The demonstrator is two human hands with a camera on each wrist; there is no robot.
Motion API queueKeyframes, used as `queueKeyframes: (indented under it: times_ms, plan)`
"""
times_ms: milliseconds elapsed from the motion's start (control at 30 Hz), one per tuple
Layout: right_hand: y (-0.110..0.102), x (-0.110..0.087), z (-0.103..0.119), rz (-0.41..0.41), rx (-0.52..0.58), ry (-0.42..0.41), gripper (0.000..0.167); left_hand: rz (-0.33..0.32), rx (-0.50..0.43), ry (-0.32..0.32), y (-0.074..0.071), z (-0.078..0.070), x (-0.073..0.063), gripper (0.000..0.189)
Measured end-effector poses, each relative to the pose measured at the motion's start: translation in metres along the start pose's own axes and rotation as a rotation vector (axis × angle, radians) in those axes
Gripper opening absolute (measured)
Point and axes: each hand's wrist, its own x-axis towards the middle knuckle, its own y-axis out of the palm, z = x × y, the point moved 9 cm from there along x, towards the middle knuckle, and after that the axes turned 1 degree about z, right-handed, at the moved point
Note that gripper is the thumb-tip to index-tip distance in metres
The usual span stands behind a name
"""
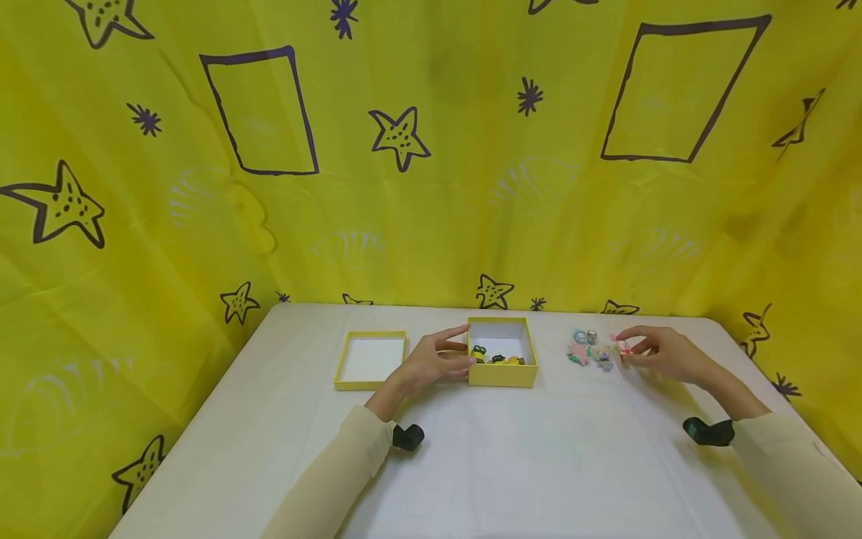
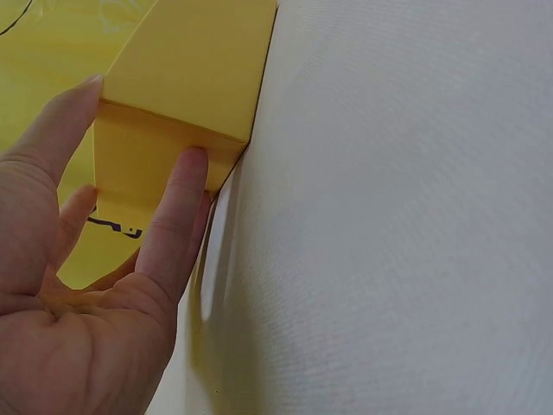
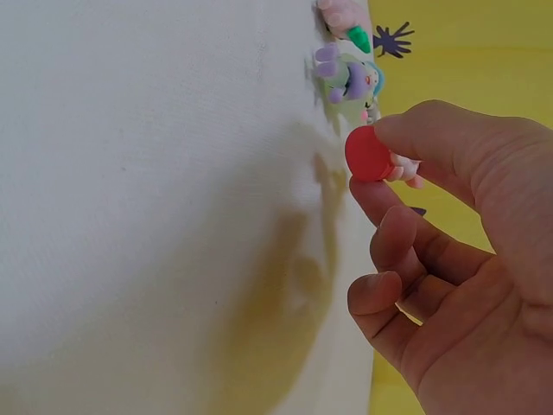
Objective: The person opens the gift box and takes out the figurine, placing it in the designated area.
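A yellow box (image 1: 501, 376) with a white inside stands mid-table, with several small yellow-and-green figurines (image 1: 498, 360) along its front inner wall. Against the left side of that box, my left hand (image 1: 439, 359) rests its extended fingertips; the left wrist view shows the fingers (image 2: 173, 216) touching the yellow wall. Between thumb and index finger, my right hand (image 1: 663, 355) pinches a small pink-and-white figurine (image 1: 624, 349). Its round red base (image 3: 367, 154) faces the right wrist camera. Just left of that hand lies a cluster of small figurines (image 1: 581, 353).
Left of the box lies a shallow yellow lid (image 1: 370, 359), its white inside up. A white cloth covers the table (image 1: 539, 457). Yellow curtains (image 1: 444, 209) with starfish drawings hang behind and at both sides. In the right wrist view, a purple-and-green figurine (image 3: 346, 76) stands beyond the fingers.
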Motion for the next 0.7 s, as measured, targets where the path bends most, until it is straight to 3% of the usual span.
queueKeyframes:
  times_ms: [700]
  plan:
    - [0.013,-0.001,-0.008,0.061,0.064,0.032,0.041,0.013,-0.008,0.007,0.0,0.0,0.001,0.075]
